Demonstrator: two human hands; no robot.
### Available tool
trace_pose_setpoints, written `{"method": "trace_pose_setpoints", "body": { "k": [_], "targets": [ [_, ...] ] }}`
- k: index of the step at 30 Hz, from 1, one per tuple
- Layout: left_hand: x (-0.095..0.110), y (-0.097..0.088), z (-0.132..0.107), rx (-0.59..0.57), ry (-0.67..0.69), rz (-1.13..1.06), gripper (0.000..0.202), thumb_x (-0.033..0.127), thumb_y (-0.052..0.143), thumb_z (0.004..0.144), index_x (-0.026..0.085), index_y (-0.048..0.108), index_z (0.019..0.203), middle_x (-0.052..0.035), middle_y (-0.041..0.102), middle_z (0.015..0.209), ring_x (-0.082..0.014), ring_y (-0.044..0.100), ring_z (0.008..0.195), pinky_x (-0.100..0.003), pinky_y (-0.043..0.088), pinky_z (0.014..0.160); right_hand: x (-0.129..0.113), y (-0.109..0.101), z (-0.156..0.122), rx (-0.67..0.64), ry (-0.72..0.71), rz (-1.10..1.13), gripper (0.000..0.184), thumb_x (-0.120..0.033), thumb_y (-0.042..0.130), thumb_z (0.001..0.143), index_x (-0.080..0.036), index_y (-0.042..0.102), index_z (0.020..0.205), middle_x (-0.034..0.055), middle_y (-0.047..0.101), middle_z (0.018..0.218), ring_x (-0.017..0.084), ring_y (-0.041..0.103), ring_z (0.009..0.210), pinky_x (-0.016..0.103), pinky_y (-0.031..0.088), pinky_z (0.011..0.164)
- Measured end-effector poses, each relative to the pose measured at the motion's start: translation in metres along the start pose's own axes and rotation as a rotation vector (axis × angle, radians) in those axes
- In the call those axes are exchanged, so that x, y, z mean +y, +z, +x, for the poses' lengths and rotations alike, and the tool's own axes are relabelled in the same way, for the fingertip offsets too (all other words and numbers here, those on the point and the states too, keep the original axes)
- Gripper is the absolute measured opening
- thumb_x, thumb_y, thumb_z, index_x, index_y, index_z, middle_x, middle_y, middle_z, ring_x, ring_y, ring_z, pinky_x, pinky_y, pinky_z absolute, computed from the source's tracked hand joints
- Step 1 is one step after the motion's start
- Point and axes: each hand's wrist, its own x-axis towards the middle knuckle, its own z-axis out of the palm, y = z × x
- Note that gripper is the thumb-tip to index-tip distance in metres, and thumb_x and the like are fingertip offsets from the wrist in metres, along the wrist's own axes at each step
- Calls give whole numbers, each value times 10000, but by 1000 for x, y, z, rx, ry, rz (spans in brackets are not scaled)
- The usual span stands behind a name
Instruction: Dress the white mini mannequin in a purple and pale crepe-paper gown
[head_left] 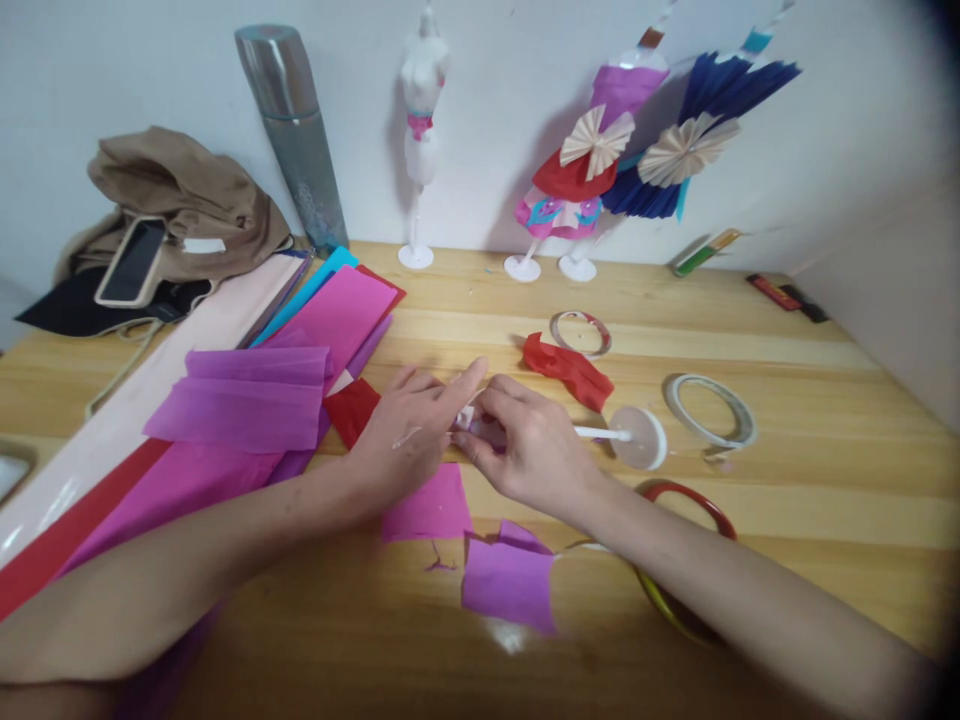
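Observation:
A small white dress-form mannequin lies sideways between my hands. Its stem and round base point(639, 438) stick out to the right, while its body is mostly covered by fingers. My right hand point(536, 445) is closed round the body in a pinch. From the left, my left hand point(409, 430) reaches over the upper end with its fingers bent onto it. A bit of pale material shows between the fingertips, too small to make out. Just below the hands lie a pink paper piece point(429, 505) and a purple paper piece point(510, 585). Beyond them rests a crumpled red strip point(568, 370).
Coloured paper sheets point(240, 400) pile up at left, near a bottle point(296, 140), brown cloth point(172, 190) and phone point(133, 262). Tape rolls point(679, 400) lie at right. A bare mannequin point(421, 100) and two dressed ones point(630, 92) point(701, 90) stand along the wall.

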Motion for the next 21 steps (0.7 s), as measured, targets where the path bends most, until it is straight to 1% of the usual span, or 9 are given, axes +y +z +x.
{"method": "trace_pose_setpoints", "body": {
  "k": [5,9,12,14,16,18,20,21],
  "targets": [
    [1,3,-1,8,-2,15,572,101,436,888,104,326,1449,-58,709,946,-219,603,900,-442,417,961,1,3,3,1,14,-18,90,-192,571,816,-131,625,779,71,589,766,167,543,648,294,400,600],
    [1,3,0,-6,-7,29,584,96,444,876,121,322,1446,-46,708,922,-223,607,903,-436,426,953,5,3,2,29,-41,19,122,-154,543,829,-126,650,780,77,592,766,162,552,654,284,419,603],
    [2,1,1,-11,-10,55,575,102,459,882,118,333,1442,-55,711,956,-226,610,908,-430,427,950,8,1,-2,47,-134,58,138,-144,539,846,-128,662,786,66,578,755,148,542,655,270,420,601],
    [2,0,1,-6,-9,74,559,110,465,892,115,346,1438,-61,708,947,-226,609,897,-421,434,937,11,1,-4,76,-222,38,163,-163,536,877,-126,674,799,67,578,753,151,542,675,272,419,612],
    [2,0,1,-2,-3,79,555,116,473,898,109,347,1439,-60,703,906,-224,609,883,-419,437,934,14,0,-6,119,-326,-42,192,-185,529,904,-126,688,815,67,581,738,156,527,679,282,404,610],
    [2,0,1,-4,-2,77,556,126,486,900,113,347,1439,-63,703,911,-227,613,888,-431,436,936,17,-1,-7,153,-430,-147,204,-175,518,910,-131,696,820,66,584,721,163,503,676,296,384,607],
    [2,0,1,-12,-10,76,553,149,500,904,128,353,1437,-69,707,937,-232,615,895,-439,444,919,17,-2,-8,141,-514,-204,210,-141,499,890,-138,693,810,70,590,720,173,491,685,311,378,616],
    [2,0,1,-10,-13,76,550,160,506,905,136,359,1435,-70,708,949,-234,616,901,-440,447,909,17,-4,-8,113,-536,-192,209,-118,490,864,-142,690,807,71,594,728,177,492,692,316,384,626]
  ]
}}
